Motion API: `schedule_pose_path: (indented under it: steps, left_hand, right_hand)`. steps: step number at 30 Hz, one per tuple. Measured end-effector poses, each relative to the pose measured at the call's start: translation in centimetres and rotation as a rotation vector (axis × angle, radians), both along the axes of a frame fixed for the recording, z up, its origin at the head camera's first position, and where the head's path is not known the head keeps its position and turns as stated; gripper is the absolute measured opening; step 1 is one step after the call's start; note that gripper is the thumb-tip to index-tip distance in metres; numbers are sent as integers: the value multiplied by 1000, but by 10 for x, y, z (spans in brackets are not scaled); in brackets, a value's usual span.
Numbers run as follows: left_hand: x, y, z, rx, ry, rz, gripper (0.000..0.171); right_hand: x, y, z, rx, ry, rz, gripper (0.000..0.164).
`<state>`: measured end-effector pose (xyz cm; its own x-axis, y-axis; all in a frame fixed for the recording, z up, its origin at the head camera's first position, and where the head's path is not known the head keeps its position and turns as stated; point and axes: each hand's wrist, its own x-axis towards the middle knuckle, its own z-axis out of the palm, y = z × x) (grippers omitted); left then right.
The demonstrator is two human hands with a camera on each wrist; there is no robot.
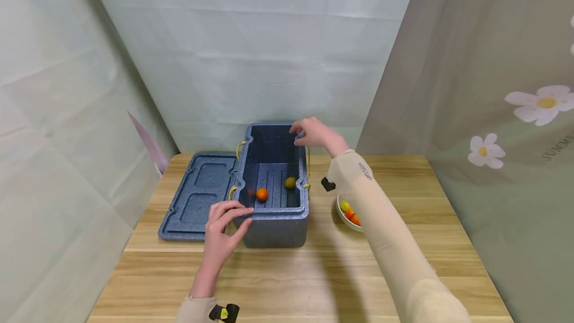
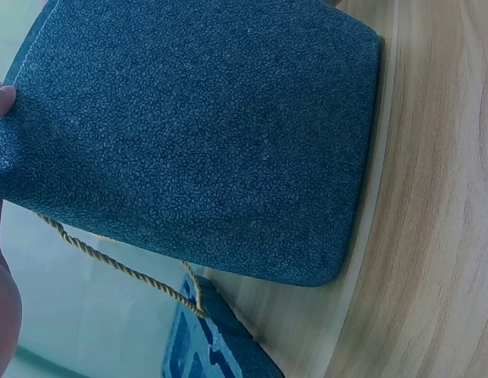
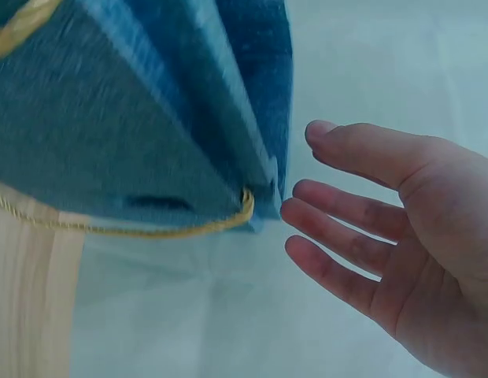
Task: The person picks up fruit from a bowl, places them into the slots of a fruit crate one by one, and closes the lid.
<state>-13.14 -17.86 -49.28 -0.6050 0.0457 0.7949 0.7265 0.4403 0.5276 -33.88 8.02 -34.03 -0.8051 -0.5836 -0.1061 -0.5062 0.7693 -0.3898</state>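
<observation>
A dark blue-grey speckled box (image 1: pixel 275 233) stands lidless on the table, with yellow rope handles along its sides. Inside lie an orange round fruit (image 1: pixel 262 194) and a dull yellow round fruit (image 1: pixel 290 182). At the near left corner my left hand (image 1: pixel 219 238) pinches the rim, its thumb on the outer front wall; the left wrist view shows the thumb (image 2: pixel 1 101) against that wall (image 2: pixel 197 134). Over the far right corner is my right hand (image 1: pixel 314 132), fingers loosely bent. In the right wrist view those fingers (image 3: pixel 338 268) are apart from the box, holding nothing.
The matching lid (image 1: pixel 179 226) lies flat to the left of the box. To the right, partly behind my right sleeve, sits a white bowl (image 1: pixel 339 212) with yellow and orange fruits. Pale curtains (image 1: pixel 269 64) surround the wooden table (image 1: pixel 287 278).
</observation>
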Motion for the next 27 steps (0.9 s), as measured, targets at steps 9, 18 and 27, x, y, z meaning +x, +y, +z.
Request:
schedule_pose_path:
  steps: [9,18,27]
  left_hand:
    - [0,1,-1,-4,17,-7,22]
    - [2,1,1,1,10,-2,24]
    - [1,1,0,-1,12,2,24]
  right_hand:
    - [6,40,-13,-25,37,-18,39]
    - [15,79,-36,26,-2,-64,38]
    - [26,102,-58,47,-6,-41,34]
